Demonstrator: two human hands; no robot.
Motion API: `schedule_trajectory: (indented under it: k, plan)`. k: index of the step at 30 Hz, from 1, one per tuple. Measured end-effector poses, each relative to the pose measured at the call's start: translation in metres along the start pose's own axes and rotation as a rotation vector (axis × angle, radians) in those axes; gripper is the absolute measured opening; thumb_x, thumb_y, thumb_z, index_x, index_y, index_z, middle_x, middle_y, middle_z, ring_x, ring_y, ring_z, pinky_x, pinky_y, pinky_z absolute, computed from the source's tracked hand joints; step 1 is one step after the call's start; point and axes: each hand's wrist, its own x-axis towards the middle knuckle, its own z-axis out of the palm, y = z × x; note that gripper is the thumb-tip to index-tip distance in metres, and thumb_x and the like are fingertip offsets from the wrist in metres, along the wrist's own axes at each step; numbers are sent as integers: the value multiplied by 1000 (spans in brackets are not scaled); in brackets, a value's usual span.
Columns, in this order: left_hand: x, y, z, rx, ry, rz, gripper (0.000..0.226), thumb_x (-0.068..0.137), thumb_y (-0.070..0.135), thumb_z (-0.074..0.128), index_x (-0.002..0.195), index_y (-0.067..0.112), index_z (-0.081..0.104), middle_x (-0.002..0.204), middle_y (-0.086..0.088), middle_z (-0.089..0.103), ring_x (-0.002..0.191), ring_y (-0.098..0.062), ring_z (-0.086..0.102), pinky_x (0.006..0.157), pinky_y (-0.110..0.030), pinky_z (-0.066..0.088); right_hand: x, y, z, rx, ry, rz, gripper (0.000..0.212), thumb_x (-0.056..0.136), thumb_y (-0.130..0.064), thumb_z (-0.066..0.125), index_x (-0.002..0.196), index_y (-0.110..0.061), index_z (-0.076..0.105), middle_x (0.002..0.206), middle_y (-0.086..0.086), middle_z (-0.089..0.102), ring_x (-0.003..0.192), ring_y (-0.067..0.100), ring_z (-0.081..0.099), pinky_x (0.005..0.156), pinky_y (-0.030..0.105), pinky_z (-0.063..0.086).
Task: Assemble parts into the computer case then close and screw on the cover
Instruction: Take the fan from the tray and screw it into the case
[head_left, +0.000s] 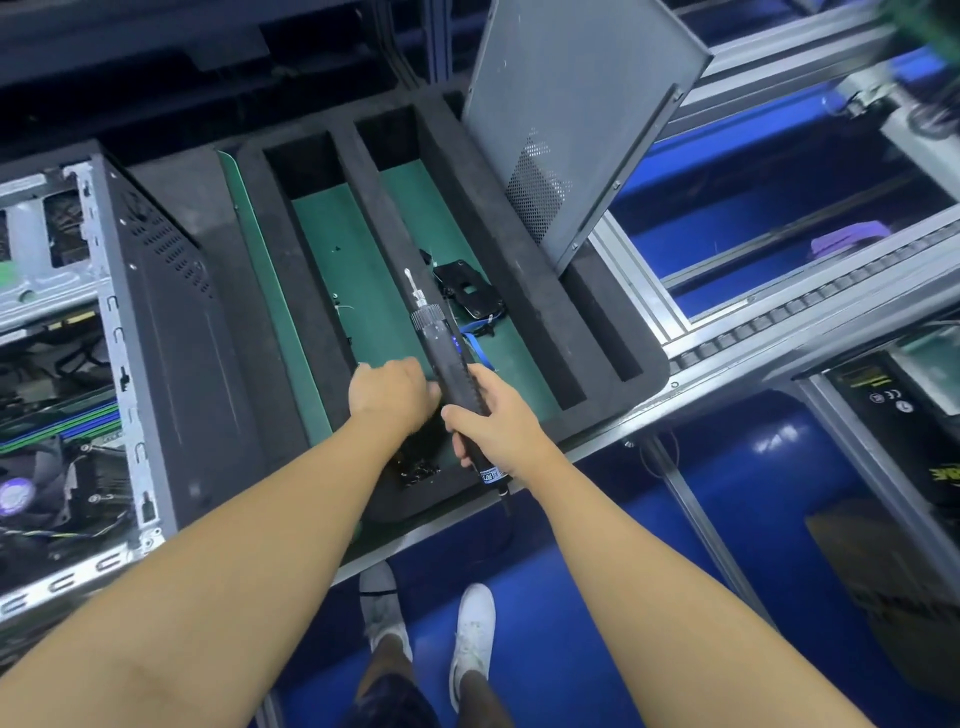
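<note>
Notably, the left hand (389, 397) hides its own grip beside the screwdriver (445, 358).

A glossy blue floor (727, 545) lies below and catches pale reflections of overhead light. The bench (587, 449) is edged in silver aluminium profile and topped with a green mat (332, 234). To the right a roller rail (810, 300) runs in the same framing, with a lower blue shelf (701, 244) beyond it. A brown cardboard box (909, 623) stands on the floor at far right.
</note>
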Motion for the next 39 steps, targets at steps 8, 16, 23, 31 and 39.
schedule_trajectory:
  k: [8,16,23,31,39]
  plan:
    - [-22,-15,-55,-2242,117,-577,27,93,13,29,67,20,34,52,5,28,47,-15,25,52,-27,26,-10,-18,5,-41,-52,73,59,95,-19,64,148,-12,39,67,5,64,55,17,57,57,31,54]
    - [-53,-38,-84,-2572,81,-413,29,107,27,37,85,20,55,68,6,56,62,-11,53,66,-25,41,-27,-46,10,-127,-164,54,58,92,-21,67,144,-22,41,65,3,66,53,18,57,54,31,53]
    - [-73,-51,-101,-2564,78,-319,18,102,32,51,94,19,62,80,8,66,74,-9,60,88,-31,46,-50,-67,7,-252,-227,-15,28,85,-25,66,111,-25,56,61,-5,62,50,18,56,51,31,52]
    - [-99,-37,-110,-2696,29,-256,21,102,30,50,94,16,63,89,4,74,81,-11,72,86,-30,51,-63,-64,14,-291,-207,-63,24,88,-23,67,109,-24,56,66,-3,62,51,20,58,49,31,53]
    - [-118,-34,-109,-2722,40,-292,19,102,26,51,98,12,63,87,2,74,84,-10,70,89,-29,51,-78,-57,22,-255,-204,-73,25,88,-22,66,110,-25,56,64,-4,64,51,18,57,49,31,52]
